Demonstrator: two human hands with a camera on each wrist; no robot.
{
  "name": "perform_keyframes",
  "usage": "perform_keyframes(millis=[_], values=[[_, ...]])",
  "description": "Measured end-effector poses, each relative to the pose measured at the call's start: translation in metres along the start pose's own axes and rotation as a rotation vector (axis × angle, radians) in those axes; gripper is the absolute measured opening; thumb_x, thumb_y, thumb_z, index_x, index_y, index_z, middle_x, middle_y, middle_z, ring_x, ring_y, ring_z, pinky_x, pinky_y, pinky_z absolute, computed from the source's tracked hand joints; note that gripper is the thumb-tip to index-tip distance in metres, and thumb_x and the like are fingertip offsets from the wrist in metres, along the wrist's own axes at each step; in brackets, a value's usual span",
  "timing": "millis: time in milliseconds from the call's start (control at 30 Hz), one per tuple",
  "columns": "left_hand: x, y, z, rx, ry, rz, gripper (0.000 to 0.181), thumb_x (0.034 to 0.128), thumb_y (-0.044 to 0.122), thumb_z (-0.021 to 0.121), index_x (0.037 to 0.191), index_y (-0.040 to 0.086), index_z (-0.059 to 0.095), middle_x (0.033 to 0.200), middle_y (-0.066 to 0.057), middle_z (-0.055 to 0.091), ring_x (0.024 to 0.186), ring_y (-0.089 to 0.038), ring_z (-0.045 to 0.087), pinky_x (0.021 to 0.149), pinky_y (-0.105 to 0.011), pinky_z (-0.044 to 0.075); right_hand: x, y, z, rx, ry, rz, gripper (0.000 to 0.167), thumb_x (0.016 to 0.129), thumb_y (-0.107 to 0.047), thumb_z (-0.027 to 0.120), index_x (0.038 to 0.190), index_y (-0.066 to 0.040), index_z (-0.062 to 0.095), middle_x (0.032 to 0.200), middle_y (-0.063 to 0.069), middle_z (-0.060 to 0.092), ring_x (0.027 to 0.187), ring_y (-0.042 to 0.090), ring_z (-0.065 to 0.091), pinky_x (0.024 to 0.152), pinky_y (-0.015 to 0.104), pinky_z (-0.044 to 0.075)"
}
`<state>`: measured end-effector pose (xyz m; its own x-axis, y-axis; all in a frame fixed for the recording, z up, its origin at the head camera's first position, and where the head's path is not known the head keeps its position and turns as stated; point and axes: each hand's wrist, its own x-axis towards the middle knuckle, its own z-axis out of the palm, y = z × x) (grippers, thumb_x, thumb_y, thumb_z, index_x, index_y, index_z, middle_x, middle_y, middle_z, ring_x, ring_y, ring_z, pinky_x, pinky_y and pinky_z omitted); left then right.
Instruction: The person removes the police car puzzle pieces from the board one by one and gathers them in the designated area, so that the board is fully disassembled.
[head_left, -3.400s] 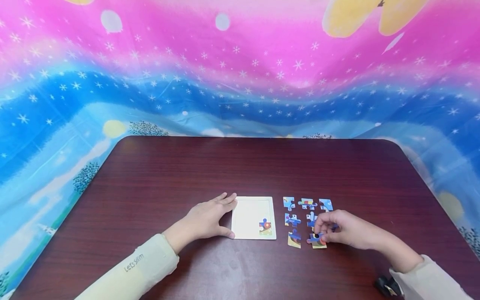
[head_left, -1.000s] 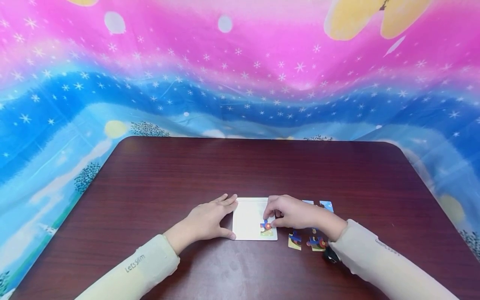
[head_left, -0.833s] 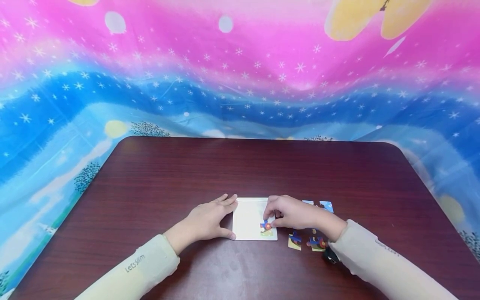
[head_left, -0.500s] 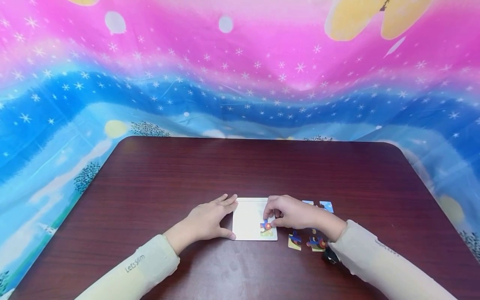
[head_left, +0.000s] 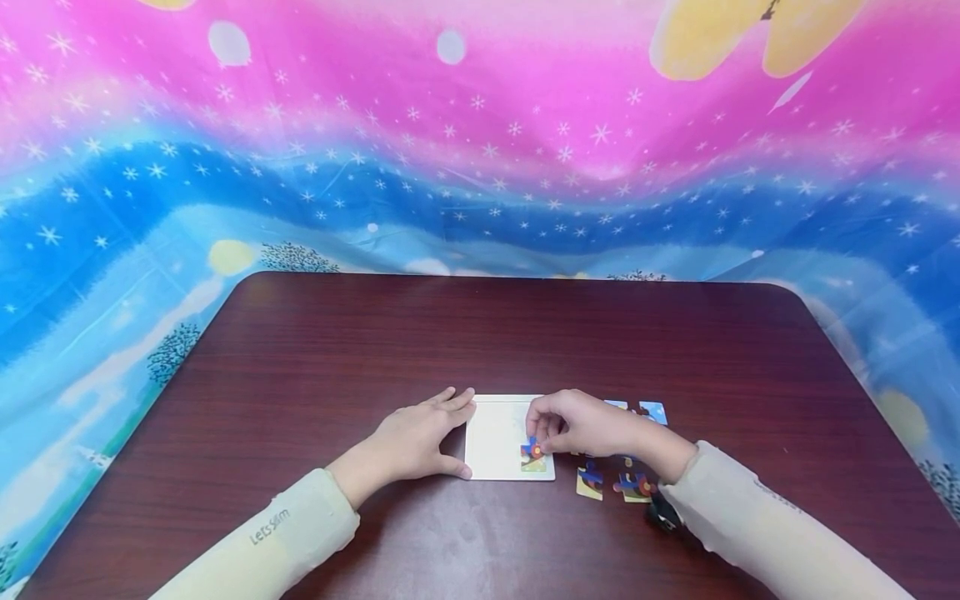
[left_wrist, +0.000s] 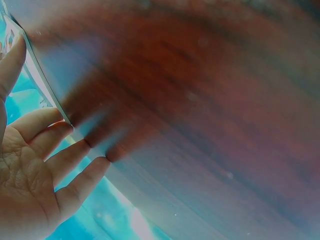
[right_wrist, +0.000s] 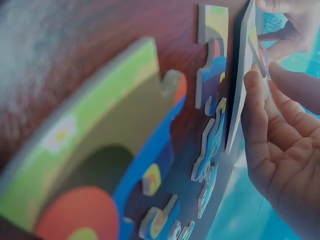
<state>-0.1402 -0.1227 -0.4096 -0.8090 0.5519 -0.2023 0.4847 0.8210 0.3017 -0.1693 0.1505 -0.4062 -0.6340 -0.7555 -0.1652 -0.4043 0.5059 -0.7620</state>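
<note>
A white square puzzle tray (head_left: 491,437) lies flat on the table. My left hand (head_left: 412,437) spans its left side, thumb at the near corner and straight fingers at the far one. In the left wrist view, those fingers (left_wrist: 82,172) touch the tray's edge. Over the tray's right side, my right hand (head_left: 581,423) has thumb and fingers bent down at a blue and red puzzle piece. The right wrist view shows a tilted puzzle piece (right_wrist: 259,56) pinched at the fingertips. A printed piece (head_left: 533,464) sits in the tray's lower right; the hand partly covers that area.
Right of the tray lie several loose puzzle pieces, including a tan and blue one (head_left: 589,482), one with a red wheel (head_left: 635,487) and a light blue one (head_left: 653,412). Others are hidden under the right forearm. A patterned cloth (head_left: 480,167) hangs behind the dark table (head_left: 360,333).
Since the oldest frame, my right hand has moved left from the loose pieces to the tray. In the last second it has shifted only slightly there; the left hand stays put.
</note>
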Motion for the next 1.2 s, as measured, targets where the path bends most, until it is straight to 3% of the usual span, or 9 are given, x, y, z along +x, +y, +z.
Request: perform_keyframes(millis=[667, 1200], values=[[0.000, 0.000, 0.000, -0.002, -0.002, 0.005, 0.089, 0.0760, 0.052, 0.081, 0.149, 0.013, 0.047, 0.161, 0.000, 0.036, 0.149, -0.025, 0.034, 0.106, -0.050, 0.046, -0.001, -0.004, -0.004, 0.038, 0.005, -0.007, 0.010, 0.088, -0.003, 0.072, 0.093, -0.009, 0.066, 0.080, -0.003, 0.065, 0.073, 0.006, 0.057, 0.068, 0.024, 0.053], [0.000, 0.001, 0.000, 0.000, -0.006, -0.006, 0.091, 0.0753, 0.052, 0.081, 0.150, 0.013, 0.046, 0.161, 0.000, 0.035, 0.150, -0.025, 0.033, 0.106, -0.053, 0.045, -0.020, -0.001, -0.016, 0.020, 0.050, -0.004, 0.012, 0.090, -0.001, 0.067, 0.096, -0.011, 0.065, 0.084, -0.005, 0.066, 0.078, 0.007, 0.058, 0.071, 0.028, 0.054]])
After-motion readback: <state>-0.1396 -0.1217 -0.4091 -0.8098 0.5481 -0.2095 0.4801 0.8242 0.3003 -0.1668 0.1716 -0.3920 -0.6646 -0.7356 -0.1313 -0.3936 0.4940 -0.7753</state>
